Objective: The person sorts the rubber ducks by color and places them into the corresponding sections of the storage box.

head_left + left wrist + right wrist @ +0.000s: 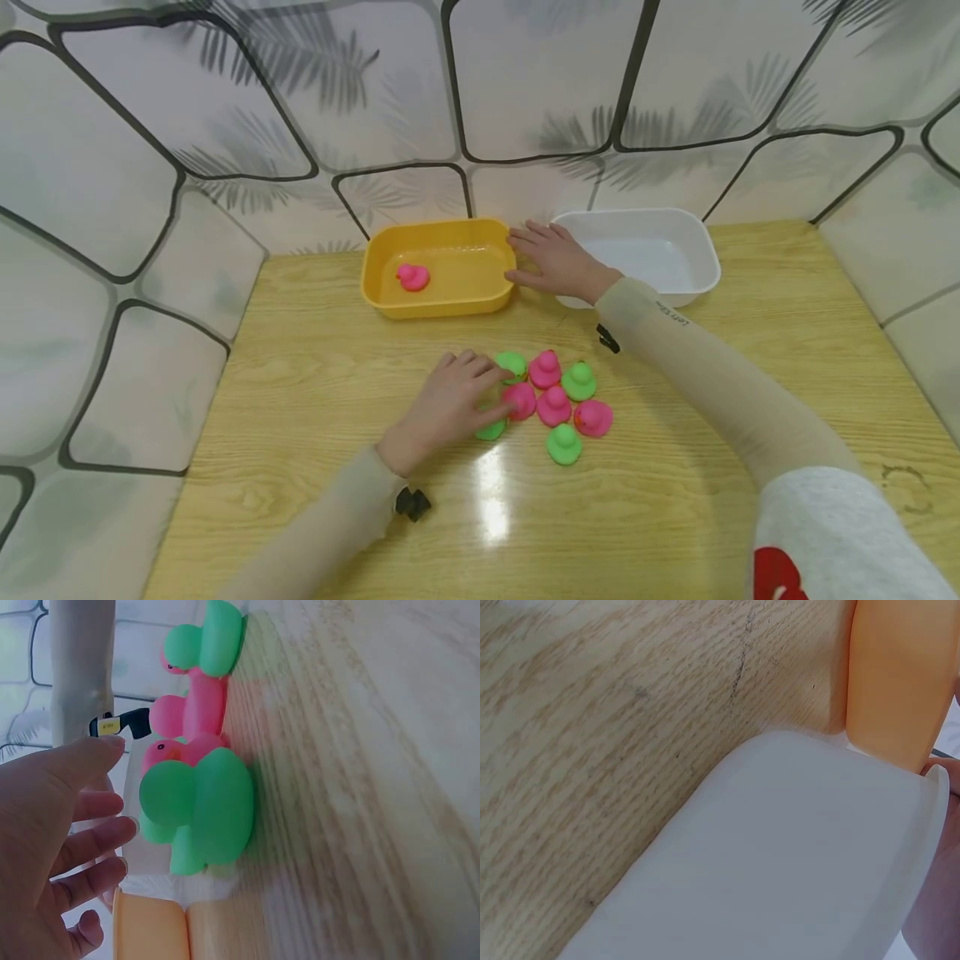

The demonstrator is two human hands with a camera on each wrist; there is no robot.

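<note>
Several green and pink rubber ducks lie in a loose cluster mid-table. My left hand (450, 404) hovers at the cluster's left side, fingers loosely bent and apart, holding nothing. Its fingertips overlap a pink duck (520, 401) in the head view, and part of a green duck (491, 430) shows beneath the thumb. In the left wrist view, a green duck (221, 806) stands just beyond the fingers. My right hand (558, 262) reaches over the gap between two tubs, fingers extended, with fingertips right at the rim of the yellow tub (438, 310). One pink duck (413, 277) sits inside that tub.
A white tub (686, 287) stands at the back right, its left end partly hidden by my right hand. Patterned panels (390, 100) rise behind and beside the wooden table (315, 350). Another green duck (564, 445) lies at the cluster's near edge.
</note>
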